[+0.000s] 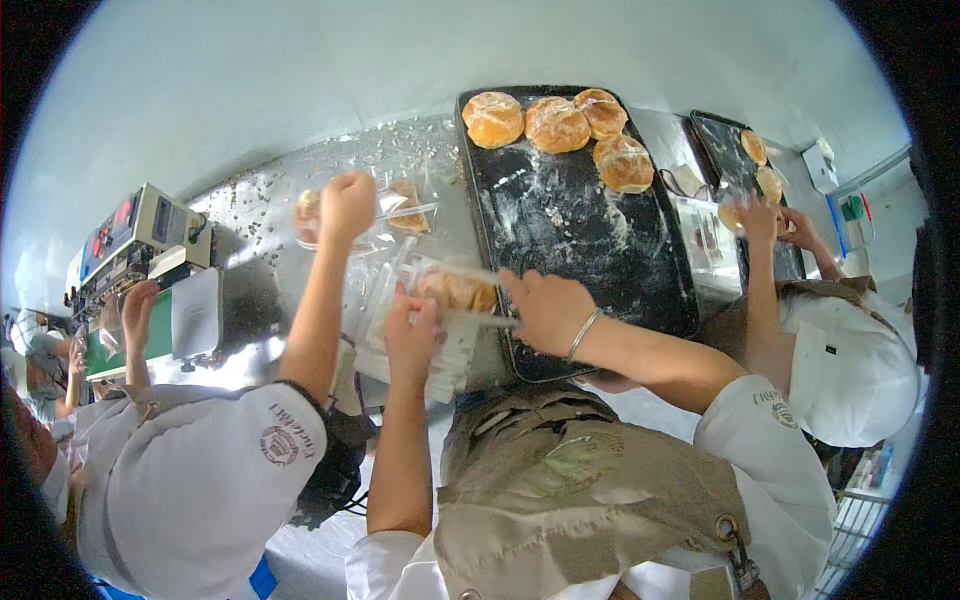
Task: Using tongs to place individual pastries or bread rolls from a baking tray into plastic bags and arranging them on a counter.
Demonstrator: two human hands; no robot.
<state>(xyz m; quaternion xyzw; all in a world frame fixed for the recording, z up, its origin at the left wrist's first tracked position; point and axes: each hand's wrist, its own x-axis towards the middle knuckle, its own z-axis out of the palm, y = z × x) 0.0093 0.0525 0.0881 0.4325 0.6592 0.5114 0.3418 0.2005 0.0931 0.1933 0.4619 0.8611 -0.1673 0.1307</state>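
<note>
A browned bread piece [457, 291] lies inside a clear plastic bag [405, 281] in front of me, blurred by motion. My left hand [412, 330] pinches the near left edge of this bag. At its right end, my right hand [547, 307], with a bangle at the wrist, has its fingers closed on the bag's blurred edge. Beneath lies a pile of flat clear bags [439, 375]. The right hand is over the left rim of a black baking tray [577, 255]. Several round floured buns [557, 124] sit at the tray's far end.
A co-worker's fist [347, 206] is raised at my left, near a bagged bread [409, 206]. Beyond stands a sealing machine [142, 232] with a green conveyor belt [127, 352]. At right, another person's hands [757, 217] handle bread over a second tray [720, 150]. Crumbs dot the metal table [255, 195].
</note>
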